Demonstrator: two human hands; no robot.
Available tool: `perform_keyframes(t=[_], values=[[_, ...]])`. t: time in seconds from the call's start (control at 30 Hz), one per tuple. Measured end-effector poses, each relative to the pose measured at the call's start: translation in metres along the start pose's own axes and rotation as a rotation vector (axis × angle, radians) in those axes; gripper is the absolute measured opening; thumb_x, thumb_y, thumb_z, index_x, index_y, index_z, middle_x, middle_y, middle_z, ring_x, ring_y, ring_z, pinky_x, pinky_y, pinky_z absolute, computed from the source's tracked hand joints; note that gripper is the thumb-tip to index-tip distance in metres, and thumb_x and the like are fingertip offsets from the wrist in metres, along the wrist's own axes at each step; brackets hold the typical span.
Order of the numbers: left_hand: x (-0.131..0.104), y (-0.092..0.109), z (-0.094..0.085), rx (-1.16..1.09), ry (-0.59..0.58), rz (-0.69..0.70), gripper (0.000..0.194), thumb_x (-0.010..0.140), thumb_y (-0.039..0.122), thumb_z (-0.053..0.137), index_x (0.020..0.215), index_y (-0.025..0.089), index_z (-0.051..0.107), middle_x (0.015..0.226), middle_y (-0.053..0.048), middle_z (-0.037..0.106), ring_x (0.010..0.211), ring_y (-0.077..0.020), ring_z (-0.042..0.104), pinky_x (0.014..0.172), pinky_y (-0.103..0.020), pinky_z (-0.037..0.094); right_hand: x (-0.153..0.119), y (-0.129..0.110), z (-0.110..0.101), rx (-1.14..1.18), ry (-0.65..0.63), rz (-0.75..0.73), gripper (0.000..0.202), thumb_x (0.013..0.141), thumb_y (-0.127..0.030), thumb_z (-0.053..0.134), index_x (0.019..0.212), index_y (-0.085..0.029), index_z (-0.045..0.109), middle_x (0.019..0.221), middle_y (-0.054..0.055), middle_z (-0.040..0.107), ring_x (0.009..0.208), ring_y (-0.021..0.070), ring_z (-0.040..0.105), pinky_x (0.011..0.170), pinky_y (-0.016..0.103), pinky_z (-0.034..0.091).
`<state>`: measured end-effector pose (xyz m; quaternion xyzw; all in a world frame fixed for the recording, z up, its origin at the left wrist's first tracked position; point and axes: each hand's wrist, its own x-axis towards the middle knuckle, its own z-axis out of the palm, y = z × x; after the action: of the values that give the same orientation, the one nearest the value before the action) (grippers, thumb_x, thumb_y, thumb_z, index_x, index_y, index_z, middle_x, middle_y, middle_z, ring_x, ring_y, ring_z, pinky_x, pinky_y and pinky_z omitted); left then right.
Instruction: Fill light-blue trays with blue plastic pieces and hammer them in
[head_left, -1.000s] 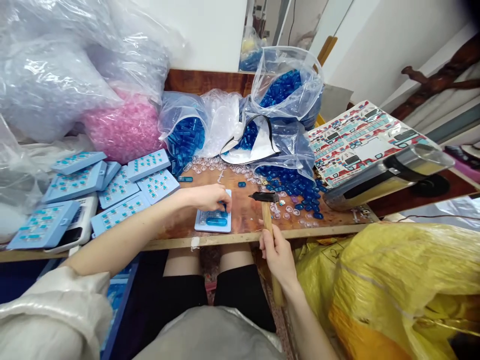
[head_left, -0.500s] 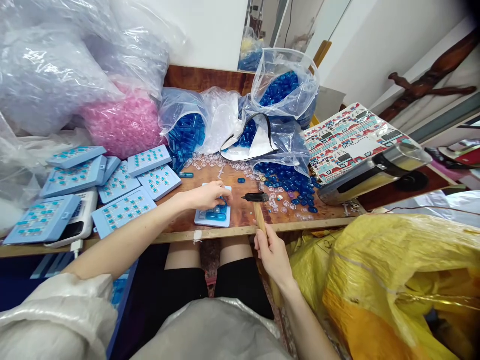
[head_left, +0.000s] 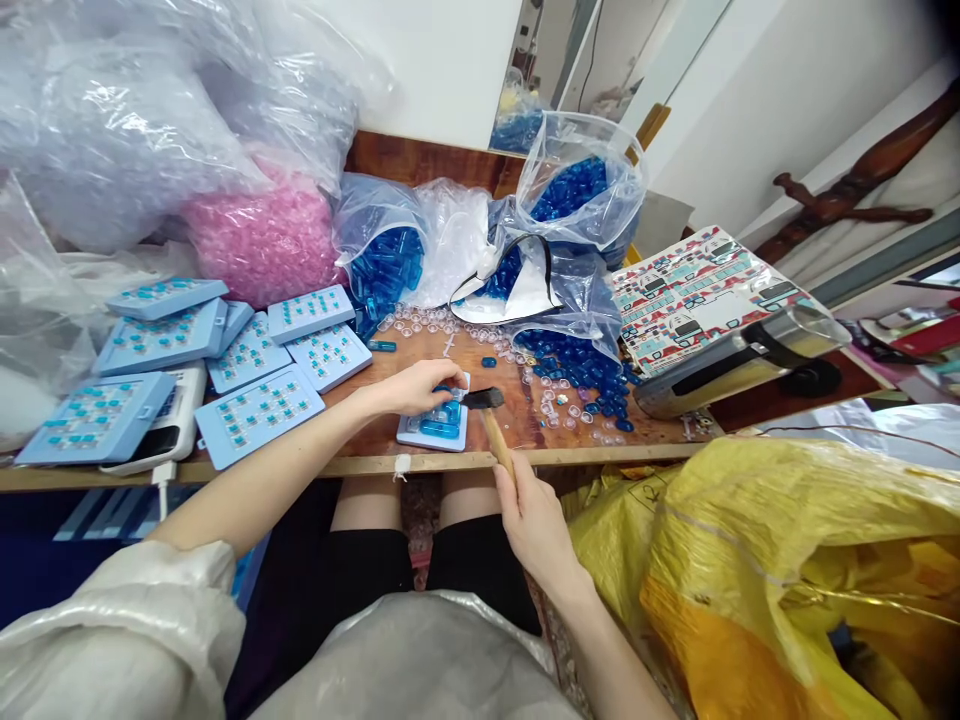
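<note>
My right hand point(head_left: 529, 500) is wrapped round the wooden handle of a hammer point(head_left: 496, 440), whose dark head hangs just right of my left fingers. A light blue plastic tray point(head_left: 409, 438) lies near the table's front edge, with several clear blue plastic pieces point(head_left: 441, 420) in it. Over the tray's far part, my left hand point(head_left: 427, 385) has its fingertips pinched together; what they hold, if anything, is hidden. The hammer head covers part of the tray's right edge.
Light blue panels point(head_left: 259, 410) are piled at left, some by a white power bank point(head_left: 180, 420). Bags of blue pieces point(head_left: 386, 265) and a pink bag point(head_left: 262, 240) stand behind. Loose clear rings and blue beads point(head_left: 592, 375) lie at right, before a tumbler point(head_left: 720, 370). A yellow sack point(head_left: 720, 540) sits below.
The hammer has swung left, its head coming from right of the tray to beside my left fingers. My left hand stays over the tray. The whole view has shifted slightly.
</note>
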<state>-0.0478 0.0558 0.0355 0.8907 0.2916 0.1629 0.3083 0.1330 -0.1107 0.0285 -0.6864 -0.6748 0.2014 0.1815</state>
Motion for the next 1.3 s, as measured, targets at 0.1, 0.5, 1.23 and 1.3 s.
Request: perform_keyframes(t=[0.1, 0.5, 1.23, 1.3], values=[[-0.003, -0.001, 0.001, 0.023, 0.027, 0.008, 0.019, 0.08, 0.018, 0.046, 0.094, 0.016, 0.059, 0.095, -0.005, 0.062, 0.089, -0.0157, 0.056, 0.083, -0.028, 0.042, -0.001, 0.001, -0.001, 0.013, -0.021, -0.002, 0.032, 0.091, -0.034, 0.031, 0.107, -0.021, 0.055, 0.074, 0.005, 0.066, 0.069, 0.021, 0.064, 0.059, 0.025, 0.041], [-0.03, 0.006, 0.043, 0.348, 0.058, -0.14, 0.078, 0.073, 0.068, 0.044, 0.136, 0.025, 0.031, 0.149, -0.011, 0.013, 0.136, -0.0343, 0.002, 0.105, -0.059, 0.002, 0.004, 0.017, 0.007, 0.494, 0.057, 0.101, 0.039, 0.09, -0.043, 0.032, 0.108, -0.017, 0.053, 0.056, -0.005, 0.047, 0.046, 0.0102, 0.045, 0.047, 0.021, 0.039], [-0.181, 0.063, 0.049, -1.232, 0.554, -0.531, 0.07, 0.069, 0.029, 0.064, 0.133, 0.021, 0.036, 0.128, -0.008, 0.051, 0.114, -0.0251, 0.051, 0.093, -0.035, 0.043, 0.069, 0.02, 0.034, 1.141, 0.009, 0.136, 0.03, 0.077, -0.041, 0.058, 0.082, -0.011, 0.06, 0.098, 0.011, 0.066, 0.086, 0.0196, 0.066, 0.096, 0.046, 0.043], [-0.247, 0.071, 0.058, -1.307, 0.592, -0.725, 0.07, 0.068, 0.029, 0.065, 0.132, 0.023, 0.038, 0.127, -0.007, 0.052, 0.11, -0.0258, 0.054, 0.09, -0.036, 0.045, 0.069, 0.019, 0.034, 1.127, 0.0, 0.144, 0.029, 0.077, -0.04, 0.057, 0.081, -0.011, 0.06, 0.097, 0.011, 0.066, 0.085, 0.0197, 0.066, 0.098, 0.047, 0.04]])
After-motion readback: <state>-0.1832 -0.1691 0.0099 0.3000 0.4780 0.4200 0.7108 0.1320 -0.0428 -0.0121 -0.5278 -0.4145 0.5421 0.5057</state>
